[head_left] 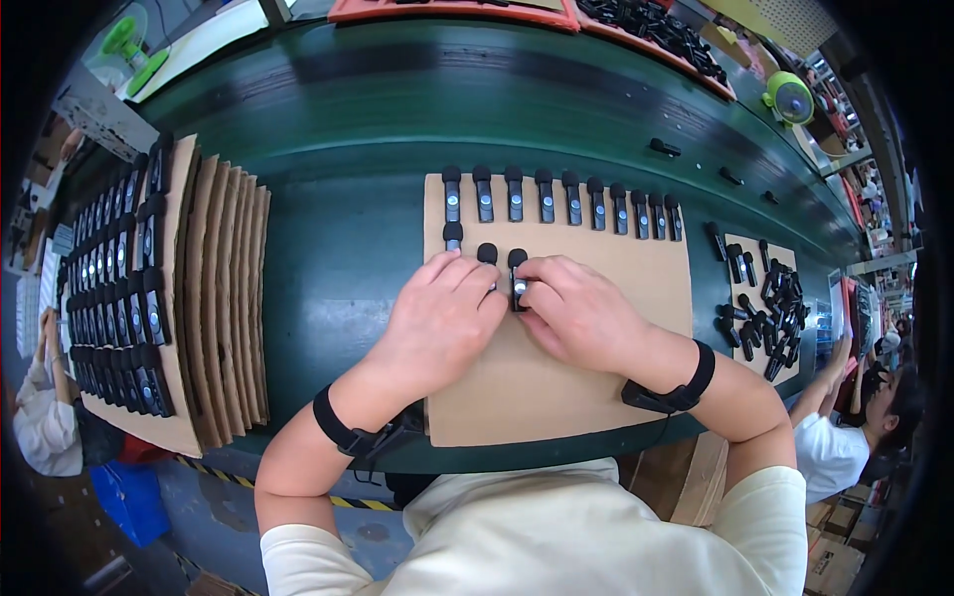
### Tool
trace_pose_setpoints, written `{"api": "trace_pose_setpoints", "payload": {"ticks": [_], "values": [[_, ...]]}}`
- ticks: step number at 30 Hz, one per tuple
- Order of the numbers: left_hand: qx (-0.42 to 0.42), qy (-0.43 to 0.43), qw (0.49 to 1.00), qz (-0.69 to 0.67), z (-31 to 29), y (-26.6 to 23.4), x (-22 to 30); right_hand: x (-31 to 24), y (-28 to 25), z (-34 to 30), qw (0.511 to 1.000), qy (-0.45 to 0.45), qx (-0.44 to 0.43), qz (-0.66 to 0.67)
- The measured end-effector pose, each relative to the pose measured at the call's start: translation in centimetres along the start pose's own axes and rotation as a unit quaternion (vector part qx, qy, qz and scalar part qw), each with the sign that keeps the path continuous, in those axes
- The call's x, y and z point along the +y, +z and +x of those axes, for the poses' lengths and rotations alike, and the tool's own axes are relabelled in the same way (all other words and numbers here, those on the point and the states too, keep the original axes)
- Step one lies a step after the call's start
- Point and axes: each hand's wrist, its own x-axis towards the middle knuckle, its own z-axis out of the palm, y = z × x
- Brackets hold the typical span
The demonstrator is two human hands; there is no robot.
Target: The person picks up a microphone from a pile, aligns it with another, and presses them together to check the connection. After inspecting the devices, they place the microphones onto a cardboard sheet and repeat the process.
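One oblong black foam-topped microphone lay on a brown cardboard sheet, pinched in our right hand, seemingly for even alignment, and we couldn't tell whether our left hand gripped another.

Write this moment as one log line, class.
left hand: partly covering foam-topped device | right hand: fingers on neighbouring device | cardboard sheet: second row partial | loose devices: piled right
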Motion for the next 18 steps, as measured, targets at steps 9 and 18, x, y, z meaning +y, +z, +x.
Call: {"api": "trace_pose_setpoints", "payload": {"ticks": [9,18], "values": [[0.044,-0.019,0.999,0.014,0.0,0.9,-0.6,0.6,0.8,0.9,0.999,0.028,0.013,-0.014],[0.046,-0.033,0.998,-0.015,0.1,1.2,-1.0,0.8,-2.3,1.3,0.997,0.075,0.023,0.014]]}}
